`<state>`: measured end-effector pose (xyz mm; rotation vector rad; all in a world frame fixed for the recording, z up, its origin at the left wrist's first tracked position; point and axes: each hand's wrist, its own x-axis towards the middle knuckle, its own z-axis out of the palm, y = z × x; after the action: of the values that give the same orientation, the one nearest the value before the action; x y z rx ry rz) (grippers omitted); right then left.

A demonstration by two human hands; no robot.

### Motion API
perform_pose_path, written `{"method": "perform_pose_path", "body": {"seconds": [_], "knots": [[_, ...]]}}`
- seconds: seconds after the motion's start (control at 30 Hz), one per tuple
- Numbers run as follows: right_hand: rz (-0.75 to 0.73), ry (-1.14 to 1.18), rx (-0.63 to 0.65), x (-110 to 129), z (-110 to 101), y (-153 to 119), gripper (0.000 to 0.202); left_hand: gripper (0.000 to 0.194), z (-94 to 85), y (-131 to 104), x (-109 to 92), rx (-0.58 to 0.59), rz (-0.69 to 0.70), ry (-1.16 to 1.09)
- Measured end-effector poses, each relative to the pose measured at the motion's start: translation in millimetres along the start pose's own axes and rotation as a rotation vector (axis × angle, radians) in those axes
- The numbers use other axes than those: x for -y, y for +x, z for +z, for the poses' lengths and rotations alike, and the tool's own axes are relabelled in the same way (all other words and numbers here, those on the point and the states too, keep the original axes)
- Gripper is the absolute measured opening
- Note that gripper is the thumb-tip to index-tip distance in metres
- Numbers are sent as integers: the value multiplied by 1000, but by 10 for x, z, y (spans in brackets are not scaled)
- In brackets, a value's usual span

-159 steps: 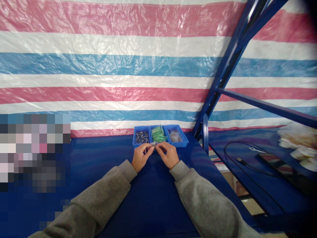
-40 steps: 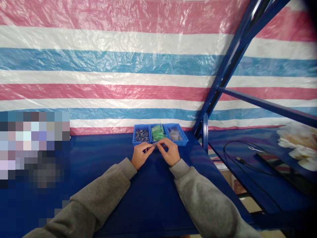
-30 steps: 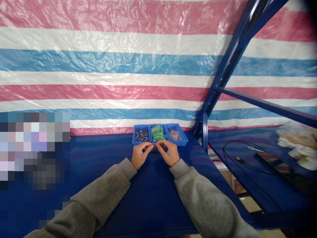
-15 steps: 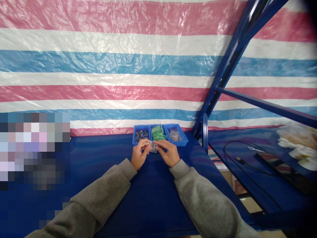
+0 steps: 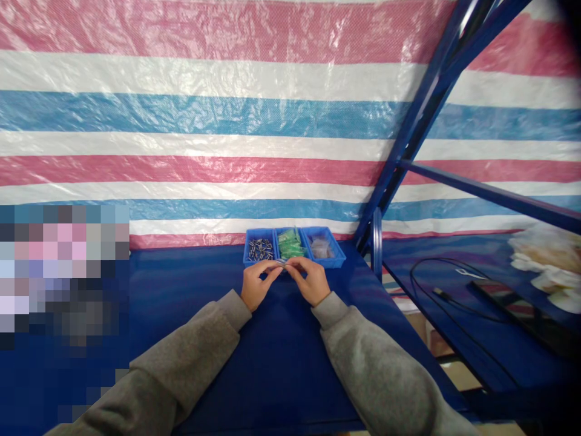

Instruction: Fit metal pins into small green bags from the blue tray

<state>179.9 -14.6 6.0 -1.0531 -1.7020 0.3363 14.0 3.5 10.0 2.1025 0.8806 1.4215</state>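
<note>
Left hand (image 5: 259, 284) and right hand (image 5: 309, 281), pinching a small clear packet (image 5: 282, 264) between their fingertips, just in front of the blue three-part tray (image 5: 327, 264), above the desk (image 5: 281, 357).

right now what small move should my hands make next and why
I'd ease the left hand's fingertips back slightly while the right hand grips: both seem to pinch the small, shiny, greyish item, covering most of it, so its state can't be checked.
</note>
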Motion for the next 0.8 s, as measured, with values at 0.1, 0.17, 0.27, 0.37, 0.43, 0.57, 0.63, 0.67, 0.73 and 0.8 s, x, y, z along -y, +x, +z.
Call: {"method": "perform_pose_path", "body": {"seconds": [0.1, 0.17, 0.27, 0.37, 0.43, 0.57, 0.63, 0.67, 0.73, 0.8], "knots": [[2, 12, 30, 28, -19, 18, 16, 17, 17, -20, 19, 3, -52, -63], [-4, 0, 43, 39, -24, 27, 18, 17, 22, -28, 22, 5, -66, -102], [-10, -31, 44, 30, -14, 27, 19, 20, 21, -35, 20, 16, -91, -123], [-9, -54, 64, 9, 3, 18, 20, 22, 19, -36, 16, 19, -125, -123], [-8, -60, 81, 2, 10, 13, 20, 27, 20, -34, 16, 13, -137, -143], [-9, -51, 102, 0, 14, 7, 24, 26, 31, -33, 30, -7, -119, -164], [-8, -39, 95, -1, 11, 5, 25, 21, 35, -35, 41, -36, -92, -141], [-10, -33, 92, -1, 8, 4, 25, 20, 36, -37, 45, -53, -80, -125], [-17, -23, 78, 3, 0, 5, 25, 20, 36, -37, 51, -76, -74, -94], [-17, -20, 51, 10, -8, 10, 24, 21, 32, -32, 51, -81, -86, -71]]}}
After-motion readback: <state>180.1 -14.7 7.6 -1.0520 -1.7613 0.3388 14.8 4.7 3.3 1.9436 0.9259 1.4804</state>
